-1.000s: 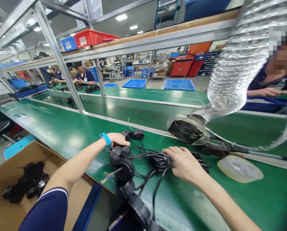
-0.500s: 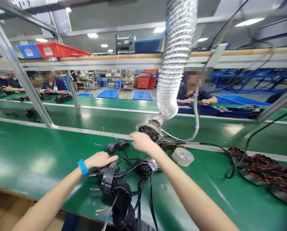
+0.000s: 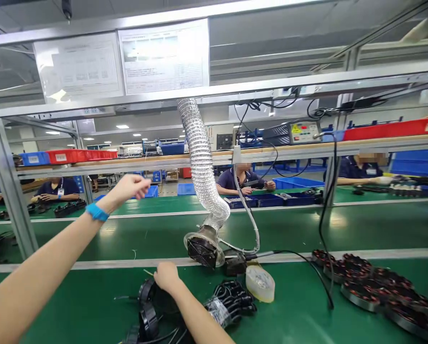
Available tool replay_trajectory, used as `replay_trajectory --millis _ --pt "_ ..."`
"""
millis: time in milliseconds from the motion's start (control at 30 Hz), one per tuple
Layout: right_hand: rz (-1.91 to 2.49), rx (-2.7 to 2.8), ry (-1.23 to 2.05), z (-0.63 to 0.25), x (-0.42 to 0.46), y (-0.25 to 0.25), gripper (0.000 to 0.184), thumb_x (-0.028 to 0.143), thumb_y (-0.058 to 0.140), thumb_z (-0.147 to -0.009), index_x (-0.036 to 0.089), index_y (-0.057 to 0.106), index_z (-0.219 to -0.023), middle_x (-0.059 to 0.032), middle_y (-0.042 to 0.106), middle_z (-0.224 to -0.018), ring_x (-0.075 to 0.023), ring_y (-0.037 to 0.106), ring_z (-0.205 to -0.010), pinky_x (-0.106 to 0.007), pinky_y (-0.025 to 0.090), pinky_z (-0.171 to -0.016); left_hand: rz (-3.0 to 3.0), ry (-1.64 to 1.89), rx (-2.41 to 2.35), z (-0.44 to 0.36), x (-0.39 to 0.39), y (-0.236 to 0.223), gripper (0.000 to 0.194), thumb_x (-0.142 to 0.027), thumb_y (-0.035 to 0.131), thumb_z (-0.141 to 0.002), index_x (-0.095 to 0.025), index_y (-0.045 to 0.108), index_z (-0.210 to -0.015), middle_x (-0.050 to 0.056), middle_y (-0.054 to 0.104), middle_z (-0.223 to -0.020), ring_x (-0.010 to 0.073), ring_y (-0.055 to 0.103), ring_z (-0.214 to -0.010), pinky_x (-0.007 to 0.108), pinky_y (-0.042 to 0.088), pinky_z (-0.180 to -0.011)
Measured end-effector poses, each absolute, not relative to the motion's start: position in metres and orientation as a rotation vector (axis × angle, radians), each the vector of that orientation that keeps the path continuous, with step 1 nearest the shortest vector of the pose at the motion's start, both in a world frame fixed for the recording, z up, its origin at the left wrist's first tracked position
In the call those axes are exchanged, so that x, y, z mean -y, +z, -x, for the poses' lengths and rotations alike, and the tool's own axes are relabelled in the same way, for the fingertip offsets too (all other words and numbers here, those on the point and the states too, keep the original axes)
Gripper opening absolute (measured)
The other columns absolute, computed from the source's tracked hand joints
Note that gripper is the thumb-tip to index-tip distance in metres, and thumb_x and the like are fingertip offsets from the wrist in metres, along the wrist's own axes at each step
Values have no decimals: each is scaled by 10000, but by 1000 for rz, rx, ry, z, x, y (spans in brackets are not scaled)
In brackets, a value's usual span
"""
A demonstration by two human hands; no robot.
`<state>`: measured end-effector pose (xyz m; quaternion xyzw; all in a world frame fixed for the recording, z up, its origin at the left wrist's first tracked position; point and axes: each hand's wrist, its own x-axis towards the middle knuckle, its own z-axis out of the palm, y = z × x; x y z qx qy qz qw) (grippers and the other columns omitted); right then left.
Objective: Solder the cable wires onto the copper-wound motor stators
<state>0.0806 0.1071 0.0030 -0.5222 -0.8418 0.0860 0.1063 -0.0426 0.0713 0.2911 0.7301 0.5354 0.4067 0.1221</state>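
My left hand (image 3: 130, 186), with a blue band at the wrist, is raised above the bench at the left, its fingers curled and nothing visible in them. Lower down, my right hand (image 3: 167, 277) is closed over a dark round part among the black round plastic caps (image 3: 148, 320); its fingertips are mostly hidden. A thin wire end sticks out just left of those fingers. Black cables run from the caps, and a coiled cable bundle (image 3: 231, 303) with a clear wrap lies beside my right forearm.
A fan (image 3: 202, 251) on a silver duct (image 3: 203, 162) hangs behind my right hand. A roll of clear tape (image 3: 259, 283) stands beside the cable bundle. Copper-wound rings (image 3: 375, 284) lie at the right. Co-workers sit across the green benches, beyond a metal frame (image 3: 11, 186).
My left hand has risen from the caps to up above the bench. My right hand has come down from beside the fan to the caps. The camera view has tilted upward.
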Motion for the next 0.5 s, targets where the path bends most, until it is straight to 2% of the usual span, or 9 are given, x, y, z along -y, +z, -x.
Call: replay_trajectory --millis 133,267,400,500 --pt "1531 2451 346 -87 -115 2 176 224 649 -773 171 796 -855 -132 770 -900 -280 732 -907 -289 545 -759 -2027 1607 -1603 -5 -131 363 362 -466 563 -871 -113 633 -831 144 713 -853 181 681 -695 271 562 -614" --pt "1483 2433 417 -95 -118 2 132 297 700 -742 247 801 -812 -52 779 -822 -237 741 -837 -240 533 -700 -1789 1750 -1975 -29 -184 402 398 -438 545 -862 -82 658 -722 196 697 -714 260 695 -686 353 566 -647" --pt "1468 2392 375 -97 -117 -1 168 232 644 -797 222 797 -865 -94 775 -929 -277 723 -950 -297 531 -798 -1755 1640 -2114 -26 -213 412 247 -300 651 -768 -67 655 -688 208 709 -738 273 692 -725 356 542 -663" --pt "1461 2379 358 -95 -117 -2 217 243 576 -879 178 783 -889 -140 760 -981 -297 710 -989 -333 522 -841 -1741 1572 -2131 -19 -219 410 287 -273 603 -820 -6 613 -719 185 698 -770 212 674 -691 305 491 -638"
